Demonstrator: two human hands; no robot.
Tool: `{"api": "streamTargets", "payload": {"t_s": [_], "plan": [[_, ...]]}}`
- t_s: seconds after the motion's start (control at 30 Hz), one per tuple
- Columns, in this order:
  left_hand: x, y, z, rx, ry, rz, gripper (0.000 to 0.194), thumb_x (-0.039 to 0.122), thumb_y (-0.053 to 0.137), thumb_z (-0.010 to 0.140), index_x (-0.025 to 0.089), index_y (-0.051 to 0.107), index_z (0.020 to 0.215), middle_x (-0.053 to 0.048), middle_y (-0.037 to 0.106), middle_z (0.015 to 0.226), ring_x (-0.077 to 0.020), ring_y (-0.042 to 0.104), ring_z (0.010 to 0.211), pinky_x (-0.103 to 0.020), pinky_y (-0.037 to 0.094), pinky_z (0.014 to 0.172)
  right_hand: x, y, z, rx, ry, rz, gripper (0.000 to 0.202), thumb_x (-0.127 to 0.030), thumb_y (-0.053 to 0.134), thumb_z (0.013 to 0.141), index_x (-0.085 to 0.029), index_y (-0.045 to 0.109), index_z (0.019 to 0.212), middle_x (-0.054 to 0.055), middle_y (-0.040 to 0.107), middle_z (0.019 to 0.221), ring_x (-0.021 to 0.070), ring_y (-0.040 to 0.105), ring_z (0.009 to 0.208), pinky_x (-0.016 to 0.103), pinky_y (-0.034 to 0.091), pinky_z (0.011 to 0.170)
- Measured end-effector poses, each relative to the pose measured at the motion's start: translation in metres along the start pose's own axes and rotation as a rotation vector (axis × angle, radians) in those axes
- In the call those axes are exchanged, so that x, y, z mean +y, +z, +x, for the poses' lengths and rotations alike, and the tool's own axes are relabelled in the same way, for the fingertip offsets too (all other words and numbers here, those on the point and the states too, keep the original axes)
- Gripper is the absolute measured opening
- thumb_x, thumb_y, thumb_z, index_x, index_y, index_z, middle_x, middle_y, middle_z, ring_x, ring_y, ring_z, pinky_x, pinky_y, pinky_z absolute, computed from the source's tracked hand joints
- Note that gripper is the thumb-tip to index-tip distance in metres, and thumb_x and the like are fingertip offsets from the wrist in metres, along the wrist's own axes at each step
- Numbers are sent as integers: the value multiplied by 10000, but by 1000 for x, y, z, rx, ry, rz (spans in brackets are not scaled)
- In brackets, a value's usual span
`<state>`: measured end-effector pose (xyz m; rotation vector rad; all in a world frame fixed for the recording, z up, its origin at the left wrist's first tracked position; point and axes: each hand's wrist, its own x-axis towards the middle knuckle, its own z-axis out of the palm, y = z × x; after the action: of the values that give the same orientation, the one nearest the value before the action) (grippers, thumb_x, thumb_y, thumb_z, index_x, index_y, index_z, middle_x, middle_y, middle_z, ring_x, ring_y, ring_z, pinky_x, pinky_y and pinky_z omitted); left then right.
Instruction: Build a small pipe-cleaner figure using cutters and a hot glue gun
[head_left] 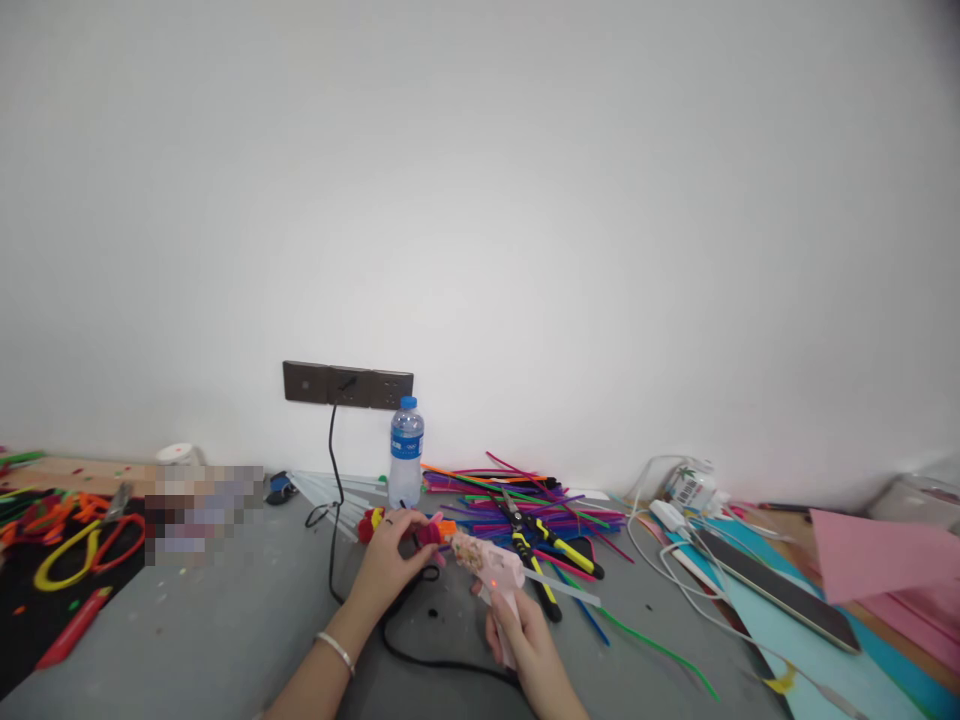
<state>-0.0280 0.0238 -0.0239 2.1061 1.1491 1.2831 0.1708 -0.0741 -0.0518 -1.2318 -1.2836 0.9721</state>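
Observation:
My right hand (pixel 521 635) is wrapped round the handle of a pale pink glue gun (pixel 491 565). A translucent glue stick (pixel 566 585) pokes out of its back end, and its orange nozzle (pixel 448 529) points left. Between the fingertips of my left hand (pixel 401 550) is a small pink-and-red fuzzy piece (pixel 430 532), right at the nozzle; its exact shape is partly hidden. Just behind that hand lies a red and yellow fuzzy piece (pixel 367 525). The gun's black cord (pixel 442 661) trails over the grey table below both hands.
A water bottle (pixel 406 460) stands by the wall socket (pixel 347 385). Pipe cleaners (pixel 592 520) and yellow-black pliers (pixel 529 560) lie behind the glue gun. Scissors (pixel 94 545) and a red cutter (pixel 73 630) are at left. Rightward are a phone (pixel 780 590), white cables (pixel 686 595) and coloured sheets (pixel 862 555).

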Motion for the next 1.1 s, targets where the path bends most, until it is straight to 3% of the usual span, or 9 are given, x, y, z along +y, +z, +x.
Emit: {"api": "streamTargets", "payload": {"t_s": [0.3, 1.1], "plan": [[0, -1, 0, -14, 22, -8, 166, 202, 684, 736, 217, 644, 896, -41, 683, 916, -238, 619, 882, -355, 484, 802, 2, 1, 0, -12, 20, 13, 659, -732, 426, 832, -114, 640, 912, -58, 441, 426, 95, 336, 377, 226, 275, 426], [5, -3, 1, 1, 21, 9, 157, 185, 676, 745, 208, 644, 898, -46, 680, 914, -233, 612, 879, -353, 482, 800, -10, 1, 0, -48, 54, -48, 676, -790, 368, 800, -147, 576, 797, -55, 432, 403, 99, 333, 362, 222, 252, 403]]}}
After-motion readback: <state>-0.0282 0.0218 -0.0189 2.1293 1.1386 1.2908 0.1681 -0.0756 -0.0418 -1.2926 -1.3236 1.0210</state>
